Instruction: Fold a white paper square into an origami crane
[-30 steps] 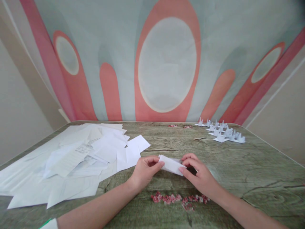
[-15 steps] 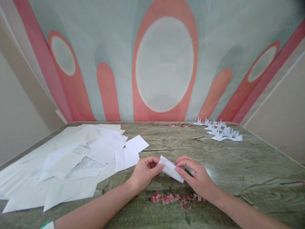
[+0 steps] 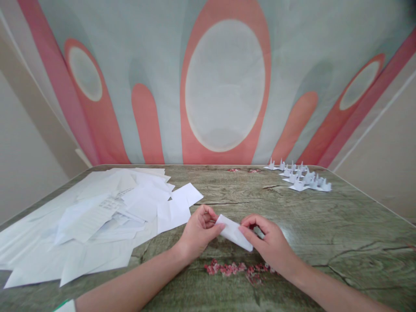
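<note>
A small folded piece of white paper point(image 3: 234, 232) is held between both hands above the table, tilted down to the right. My left hand point(image 3: 200, 232) pinches its upper left end, thumb on the front face, the other fingers curled behind. On its right edge, my right hand point(image 3: 264, 238) grips with thumb and forefinger; the remaining fingers are bent and partly hidden. The paper's back side is out of sight.
A spread heap of white paper sheets point(image 3: 97, 216), some printed, covers the table's left side. Toward the back right corner stand several folded paper cranes point(image 3: 299, 184) in rows. The wood-patterned table point(image 3: 325, 229) meets a patterned backdrop point(image 3: 224, 158) at its far edge.
My right hand's fingers have drawn in closer around the paper, and my left fingers have lifted slightly. The paper's lower right end has shifted a little to the right and down.
</note>
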Action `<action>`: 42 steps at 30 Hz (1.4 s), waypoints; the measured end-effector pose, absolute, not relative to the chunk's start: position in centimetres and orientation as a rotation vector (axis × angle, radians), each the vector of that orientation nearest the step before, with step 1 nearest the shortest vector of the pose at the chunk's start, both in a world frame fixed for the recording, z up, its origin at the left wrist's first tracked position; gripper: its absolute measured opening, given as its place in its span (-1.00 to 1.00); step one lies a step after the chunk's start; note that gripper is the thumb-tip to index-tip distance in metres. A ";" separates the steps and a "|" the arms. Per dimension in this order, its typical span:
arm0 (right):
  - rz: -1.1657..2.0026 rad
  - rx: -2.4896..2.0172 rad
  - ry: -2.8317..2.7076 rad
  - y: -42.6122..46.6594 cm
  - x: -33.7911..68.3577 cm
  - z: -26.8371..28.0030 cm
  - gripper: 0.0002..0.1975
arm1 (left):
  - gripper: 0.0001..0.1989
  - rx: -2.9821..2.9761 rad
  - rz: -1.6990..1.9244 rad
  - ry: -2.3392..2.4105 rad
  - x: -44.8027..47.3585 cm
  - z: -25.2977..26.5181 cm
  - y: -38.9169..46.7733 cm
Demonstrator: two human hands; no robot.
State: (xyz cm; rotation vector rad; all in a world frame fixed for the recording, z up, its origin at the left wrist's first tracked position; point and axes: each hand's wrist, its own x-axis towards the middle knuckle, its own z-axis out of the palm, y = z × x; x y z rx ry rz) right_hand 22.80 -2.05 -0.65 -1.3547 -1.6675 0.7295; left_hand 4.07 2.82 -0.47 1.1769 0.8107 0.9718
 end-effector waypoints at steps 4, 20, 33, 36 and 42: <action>0.741 -1.378 -1.645 -2.1 22.8 -0.7 -0.86 | -0.62 1.173 0.966 0.789 4.0 -0.7 2.9; 0.745 -1.324 -1.594 -2.1 22.6 -1.0 -0.89 | -0.59 1.142 0.951 0.856 4.1 -0.5 2.9; 0.696 -1.327 -1.798 -1.8 22.5 0.0 -0.81 | -0.66 1.222 0.935 0.874 4.3 -0.2 2.5; 0.689 -1.333 -1.822 -1.7 22.6 0.1 -0.80 | -0.68 1.265 0.926 0.872 4.3 -0.5 2.4; 0.761 -1.381 -1.863 -0.8 23.4 -0.2 -0.82 | -0.67 1.941 0.959 0.850 3.5 -0.2 2.2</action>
